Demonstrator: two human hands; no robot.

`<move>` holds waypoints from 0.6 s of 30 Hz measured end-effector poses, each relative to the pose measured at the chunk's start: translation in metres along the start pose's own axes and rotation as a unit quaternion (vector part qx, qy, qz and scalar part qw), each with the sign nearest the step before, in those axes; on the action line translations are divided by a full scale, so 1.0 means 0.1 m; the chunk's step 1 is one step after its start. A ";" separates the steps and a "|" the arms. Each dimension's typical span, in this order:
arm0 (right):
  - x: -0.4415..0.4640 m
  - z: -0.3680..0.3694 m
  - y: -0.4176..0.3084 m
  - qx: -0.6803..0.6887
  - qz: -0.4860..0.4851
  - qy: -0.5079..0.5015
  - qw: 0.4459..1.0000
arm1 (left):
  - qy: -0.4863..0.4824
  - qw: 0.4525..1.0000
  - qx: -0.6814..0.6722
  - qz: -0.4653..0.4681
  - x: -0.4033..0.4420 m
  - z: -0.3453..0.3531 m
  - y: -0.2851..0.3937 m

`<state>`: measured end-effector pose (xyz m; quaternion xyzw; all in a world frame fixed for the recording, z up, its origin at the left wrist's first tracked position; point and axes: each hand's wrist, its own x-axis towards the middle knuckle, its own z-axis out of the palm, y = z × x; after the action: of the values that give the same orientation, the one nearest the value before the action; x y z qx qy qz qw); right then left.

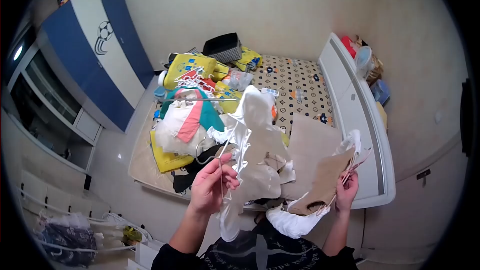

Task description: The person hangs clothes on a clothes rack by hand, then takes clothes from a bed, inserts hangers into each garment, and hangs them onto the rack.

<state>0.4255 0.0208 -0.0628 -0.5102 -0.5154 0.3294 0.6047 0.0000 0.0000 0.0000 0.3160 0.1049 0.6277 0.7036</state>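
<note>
My left hand [212, 185] is closed round the neck of a wire hanger [204, 157], its hook standing up beside my fingers. A white garment [250, 107] hangs on this hanger, to the right of the hand. At the right, my right hand [346, 190] grips the edge of a brown and white garment [322, 185], with thin pinkish strips showing above the fingers. The white lower part [292, 221] of that garment droops toward my lap. Beyond my left hand, a white, pink and green garment [190, 122] lies on the bed.
The bed [295, 90] has a patterned sheet and a white headboard [362, 135] at the right. Yellow bags [187, 67], white hangers [197, 81] and a black basket [222, 47] lie at its back left. A blue and white wardrobe [95, 45] stands left; a rack [65, 247] is lower left.
</note>
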 end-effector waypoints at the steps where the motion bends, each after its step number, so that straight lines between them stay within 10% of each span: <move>1: 0.22 0.12 -0.13 0.013 -0.025 -0.017 0.999 | 0.006 1.000 -0.001 0.021 0.11 0.02 -0.04; 18: -0.58 2.83 -1.63 0.175 -0.181 -0.561 0.789 | 0.247 0.915 0.252 0.197 -1.50 0.82 0.54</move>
<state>0.1185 0.0027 0.0621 -0.0187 -0.7798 0.5271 0.3372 -0.0281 -0.1674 0.0572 0.3320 0.3659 0.7643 0.4145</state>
